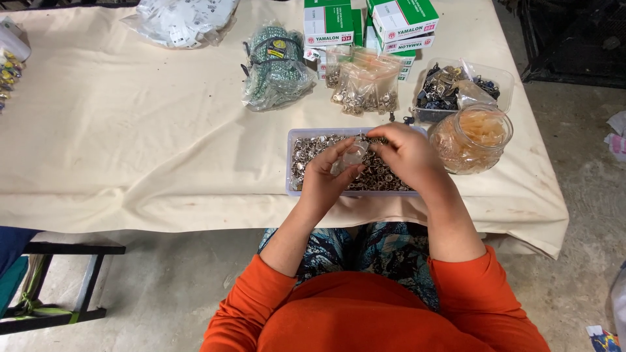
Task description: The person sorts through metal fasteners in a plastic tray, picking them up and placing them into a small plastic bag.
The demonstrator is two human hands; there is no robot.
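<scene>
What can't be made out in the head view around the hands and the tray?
- Small clear item between left hand and right hand: fingers cover most of it, kind unclear.
- Tray of small metal parts: too small to tell their type; the hands hide its middle.
- Jar contents: blurred pale orange mass.
- Bag at top edge: cut off.
- Colourful items at left edge: cut off.

Two hands: left hand (324,177), right hand (405,153). One small clear bag (350,158) between them. One shallow tray (293,163) of metal snaps (too many to count). One glass jar (471,138). One clear tub (486,77) of dark hardware. Two small zip bags (365,81) of snaps. Green-and-white boxes (365,23): at least four, stack partly hidden. One green bundle (275,65). One white bagged heap (182,19). One desk (130,130).
</scene>
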